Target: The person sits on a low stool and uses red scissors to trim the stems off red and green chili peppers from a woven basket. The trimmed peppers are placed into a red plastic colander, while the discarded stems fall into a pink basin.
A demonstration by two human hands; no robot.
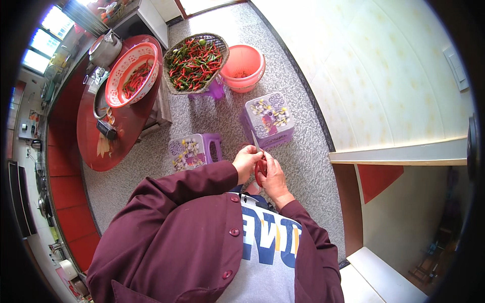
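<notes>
Red-handled scissors (260,172) are held in my right hand (273,178), with their blades pointing away from me. My left hand (247,161) is at the blades, its thumb and fingers pinched together there; whether something small is between them cannot be told. Ahead, a woven basket (226,57) heaped with red and green chili peppers (195,64) rests on a purple stool (216,91). Beside it stands a pink plastic bucket (242,81) with some red bits at its bottom. A red-and-white basin (113,89) on the red table holds red chilies (137,78).
Two purple plastic stools with flowered tops, one (269,113) just beyond my hands and one (189,151) to the left, stand on the speckled floor. An oval red table (89,140) at the left bears a metal pot (104,51). A pale wall (360,75) runs along the right.
</notes>
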